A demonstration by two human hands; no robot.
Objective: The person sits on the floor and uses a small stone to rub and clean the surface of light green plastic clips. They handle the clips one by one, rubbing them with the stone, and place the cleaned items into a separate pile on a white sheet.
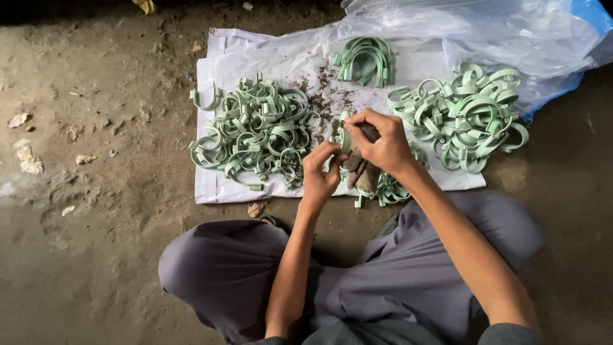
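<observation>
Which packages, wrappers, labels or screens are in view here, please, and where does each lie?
Clear plastic bag: top right, crumpled, see-through with a blue part at its right edge, behind the right heap of green clips.
White sheet: flat on the dirt floor, rectangular, under the clips.
No labels or screens.

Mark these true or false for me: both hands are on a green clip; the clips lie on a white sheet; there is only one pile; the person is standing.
1. Both hands work on one pale green clip: true; the left hand and right hand meet at it.
2. The clips lie on a white sheet: true.
3. Only one pile: false; a left pile, a right pile and a small bundle show.
4. The person stands: false; they sit cross-legged on the dirt floor.
</observation>
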